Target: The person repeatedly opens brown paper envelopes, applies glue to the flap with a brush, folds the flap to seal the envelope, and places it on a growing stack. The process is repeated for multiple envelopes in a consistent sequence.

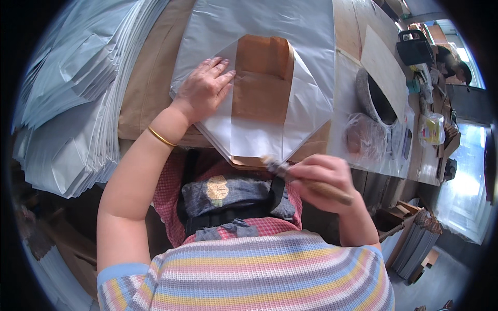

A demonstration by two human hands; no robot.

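My left hand (207, 85) lies on a white bag (254, 137) whose end is folded into a pointed, many-sided shape. Its fingers are stretched out flat beside a strip of brown paper (261, 93) that shows in the middle of the folded end. Gripped in my right hand (327, 179) is a brush with a wooden handle (332, 192). The bristle end of the brush is at the bag's near edge, close to the lap; whether it touches the bag I cannot tell. More white sheeting (270, 18) lies under and beyond the folded end.
A tall stack of white bags (78, 98) fills the left side. Brown paper (150, 88) covers the table between. To the right stand a grey round container (367, 96) partly under a pale board (384, 70), clear plastic (363, 137) and a black case (415, 47). A person (456, 65) is far right.
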